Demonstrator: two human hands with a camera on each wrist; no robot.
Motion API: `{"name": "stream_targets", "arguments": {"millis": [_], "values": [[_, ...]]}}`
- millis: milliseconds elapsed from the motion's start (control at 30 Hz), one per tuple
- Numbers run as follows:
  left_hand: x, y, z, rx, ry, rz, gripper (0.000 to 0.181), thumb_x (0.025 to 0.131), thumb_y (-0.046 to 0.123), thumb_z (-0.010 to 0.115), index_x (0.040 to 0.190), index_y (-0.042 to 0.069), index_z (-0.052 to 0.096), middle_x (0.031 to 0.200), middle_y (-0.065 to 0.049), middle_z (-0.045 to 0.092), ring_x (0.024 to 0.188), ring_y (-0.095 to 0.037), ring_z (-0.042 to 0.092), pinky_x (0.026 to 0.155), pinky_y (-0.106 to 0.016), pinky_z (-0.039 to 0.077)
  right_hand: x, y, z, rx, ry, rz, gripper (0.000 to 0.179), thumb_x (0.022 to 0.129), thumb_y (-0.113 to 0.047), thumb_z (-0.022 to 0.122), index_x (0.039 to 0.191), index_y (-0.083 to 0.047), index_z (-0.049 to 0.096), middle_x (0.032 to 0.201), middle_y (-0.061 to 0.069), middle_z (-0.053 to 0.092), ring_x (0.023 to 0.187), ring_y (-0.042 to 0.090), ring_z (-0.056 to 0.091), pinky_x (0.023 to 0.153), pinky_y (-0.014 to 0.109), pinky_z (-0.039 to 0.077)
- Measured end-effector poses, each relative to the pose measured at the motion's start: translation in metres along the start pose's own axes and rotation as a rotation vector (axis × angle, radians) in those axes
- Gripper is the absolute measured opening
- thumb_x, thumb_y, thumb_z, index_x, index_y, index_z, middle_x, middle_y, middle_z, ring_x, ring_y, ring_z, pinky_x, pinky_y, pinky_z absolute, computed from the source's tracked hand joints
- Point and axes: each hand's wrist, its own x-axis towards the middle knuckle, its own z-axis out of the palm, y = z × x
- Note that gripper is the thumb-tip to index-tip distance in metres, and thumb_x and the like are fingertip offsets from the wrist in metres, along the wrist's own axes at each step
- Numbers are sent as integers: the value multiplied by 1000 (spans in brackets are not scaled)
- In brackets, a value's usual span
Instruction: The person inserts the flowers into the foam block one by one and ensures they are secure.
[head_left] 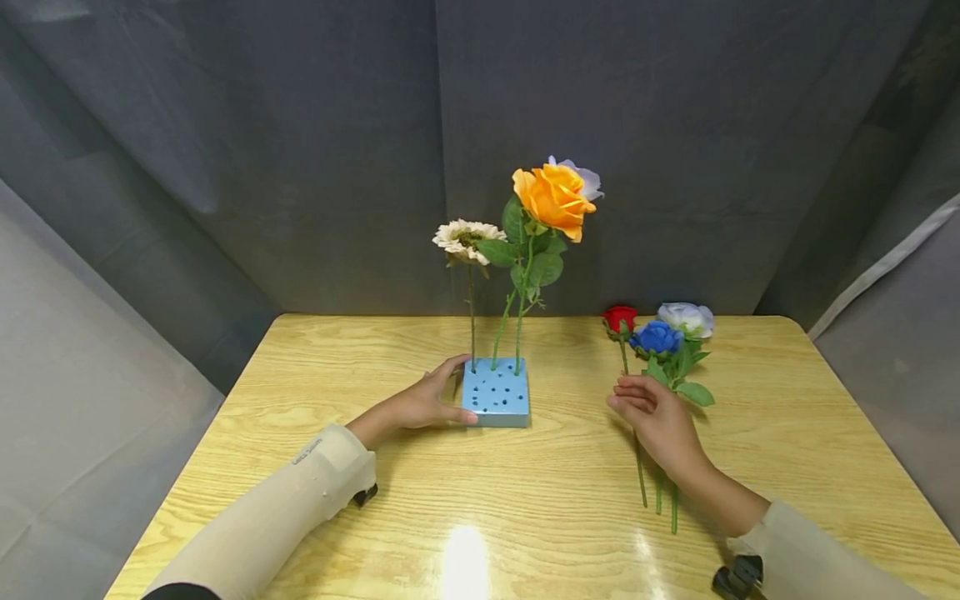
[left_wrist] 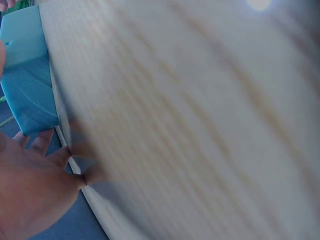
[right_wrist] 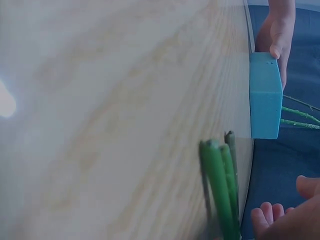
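A light-blue block (head_left: 495, 392) with several holes stands on the table, the bases of three stems in its back row. My left hand (head_left: 431, 402) holds it from the left, thumb at the front edge and fingers at the back corner. Upright in it are a cream daisy-like flower (head_left: 468, 239), an orange rose (head_left: 553, 198) and a pale lilac flower (head_left: 587, 181) partly hidden behind the rose. My right hand (head_left: 656, 421) hovers over the stem of a red rose (head_left: 620, 319), thumb and fingertips apart in the right wrist view.
Beside the red rose lie a blue rose (head_left: 657, 337) and a pale white-lilac flower (head_left: 686, 319) with green leaves (head_left: 696, 393). Their stems (right_wrist: 220, 175) point toward the table's front. A grey curtain (head_left: 337, 167) hangs behind the wooden table (head_left: 570, 500).
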Motion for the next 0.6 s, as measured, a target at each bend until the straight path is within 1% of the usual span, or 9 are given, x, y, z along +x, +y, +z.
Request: {"name": "stream_targets", "arguments": {"millis": [133, 233, 500, 600], "values": [[0, 0, 0, 6, 3, 4, 114, 85, 48, 83, 167, 27, 8, 173, -9, 8, 157, -44, -6, 120, -71, 0, -4, 2, -4, -29, 10, 4, 46, 100, -20, 71, 135, 7, 59, 128, 25, 66, 101, -9, 60, 84, 9, 51], [0, 0, 0, 6, 2, 4, 113, 85, 48, 83, 167, 27, 8, 173, -9, 8, 157, -43, -5, 120, -71, 1, -6, 4, -7, -45, 5, 15, 47, 100, -20, 72, 136, 7, 58, 128, 25, 66, 102, -7, 60, 83, 10, 52], [0, 0, 1, 9, 1, -1, 113, 85, 48, 83, 167, 30, 8, 173, -8, 8, 157, -41, -4, 121, -69, -1, -13, 10, -15, -98, 4, 8, 47, 98, -18, 74, 134, 9, 59, 127, 26, 65, 103, 3, 65, 81, 10, 52], [0, 0, 0, 18, 2, 3, 113, 85, 48, 83, 167, 27, 7, 173, -10, 9, 158, -41, -2, 122, -67, -2, -16, 11, -16, -110, -3, 6, 46, 97, -15, 75, 132, 11, 60, 125, 27, 66, 104, 14, 69, 81, 10, 53]]}}
